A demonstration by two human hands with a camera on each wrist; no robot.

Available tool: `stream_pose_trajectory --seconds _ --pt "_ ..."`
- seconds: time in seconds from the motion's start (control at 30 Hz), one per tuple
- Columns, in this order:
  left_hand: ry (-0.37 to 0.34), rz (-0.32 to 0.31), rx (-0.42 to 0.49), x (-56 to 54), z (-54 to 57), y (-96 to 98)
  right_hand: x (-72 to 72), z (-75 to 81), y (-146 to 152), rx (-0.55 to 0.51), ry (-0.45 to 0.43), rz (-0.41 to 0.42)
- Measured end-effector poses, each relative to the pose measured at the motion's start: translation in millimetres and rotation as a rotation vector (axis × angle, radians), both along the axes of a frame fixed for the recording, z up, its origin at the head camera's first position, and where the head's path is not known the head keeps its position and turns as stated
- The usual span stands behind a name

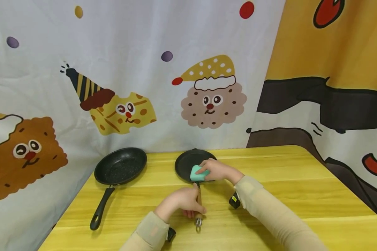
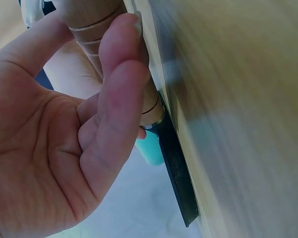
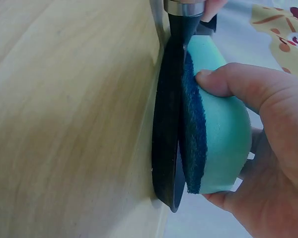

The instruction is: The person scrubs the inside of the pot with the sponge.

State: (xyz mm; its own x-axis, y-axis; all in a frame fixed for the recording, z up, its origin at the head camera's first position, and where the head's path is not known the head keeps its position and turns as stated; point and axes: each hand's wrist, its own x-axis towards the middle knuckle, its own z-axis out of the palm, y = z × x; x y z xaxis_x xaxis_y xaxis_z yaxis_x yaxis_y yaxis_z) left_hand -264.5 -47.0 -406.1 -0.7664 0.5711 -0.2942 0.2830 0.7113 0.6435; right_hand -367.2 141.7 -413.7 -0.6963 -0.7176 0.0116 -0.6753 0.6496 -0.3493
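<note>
A small flat black frying pan point(image 1: 187, 160) with a wooden handle point(image 1: 199, 198) lies at the far side of the table, its handle pointing toward me. My left hand point(image 1: 184, 200) holds that handle between thumb and fingers; the left wrist view shows the fingers curled about the wood point(image 2: 92, 47). With my right hand point(image 1: 220, 169) I grip a mint-green sponge point(image 1: 197, 173) over the near right part of the pan. In the right wrist view its dark blue scouring side point(image 3: 193, 139) faces the pan's inner surface, close against it.
A larger black frying pan point(image 1: 120, 165) sits at the left, its black handle point(image 1: 102, 209) toward me. Wood-grain table point(image 1: 285, 181) extends to the right. Behind the table's far edge hangs a printed cloth point(image 1: 163, 115).
</note>
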Motion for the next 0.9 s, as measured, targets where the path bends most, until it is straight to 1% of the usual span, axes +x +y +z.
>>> stream_pose_trajectory --seconds 0.1,0.27,0.5,0.63,0.9 --pt "0.010 -0.002 0.007 0.1 0.2 -0.4 -0.7 0.8 -3.7 0.025 0.018 0.017" --pt "-0.002 0.005 0.011 2.0 1.7 -1.1 -1.4 3.0 -8.0 0.079 0.046 0.033" --pt "-0.018 0.007 0.015 3.1 2.2 -1.4 -1.0 7.6 -12.6 0.133 0.037 0.040" --pt "-0.010 0.004 0.013 2.1 1.1 -1.9 -2.2 8.8 -16.3 0.153 0.052 0.064" --pt "-0.016 -0.005 0.022 2.7 1.0 -1.5 -4.1 8.1 -23.2 0.202 0.070 0.076"
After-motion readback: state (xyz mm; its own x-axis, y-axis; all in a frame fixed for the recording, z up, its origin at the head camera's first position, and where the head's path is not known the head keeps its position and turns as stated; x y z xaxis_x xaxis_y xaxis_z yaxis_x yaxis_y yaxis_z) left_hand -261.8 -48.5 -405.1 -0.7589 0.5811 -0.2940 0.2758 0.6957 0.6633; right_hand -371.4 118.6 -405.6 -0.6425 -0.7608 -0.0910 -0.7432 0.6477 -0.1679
